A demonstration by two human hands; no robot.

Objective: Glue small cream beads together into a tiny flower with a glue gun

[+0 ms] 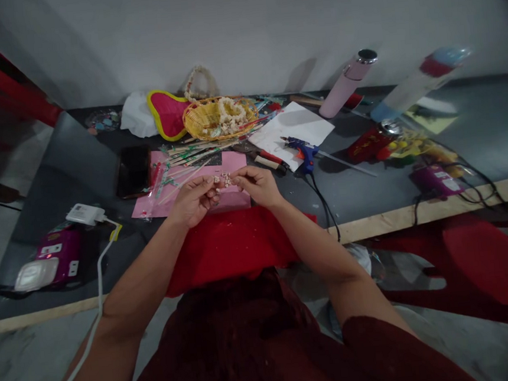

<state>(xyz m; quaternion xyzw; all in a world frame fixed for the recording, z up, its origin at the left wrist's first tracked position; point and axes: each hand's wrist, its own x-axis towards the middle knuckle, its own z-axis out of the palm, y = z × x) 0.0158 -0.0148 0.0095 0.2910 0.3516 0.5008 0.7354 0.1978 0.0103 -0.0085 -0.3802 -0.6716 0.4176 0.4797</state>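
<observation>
Both hands (196, 197) (259, 185) in apparent pinch

Worktop (78, 170): dark grey, front edge (372, 223) pale. Held pieces (225, 180): whitish. Cloth (236, 245) at front edge: red. Basket (195, 123) near rear edge: yellow.

Dim light casts soft shadows on the wall (240, 31), blurring rightward.

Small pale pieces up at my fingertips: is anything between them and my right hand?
Nothing visible. The right hand meets the small pale pieces directly, opposite the left hand; the pink paper is below, not between.
</observation>
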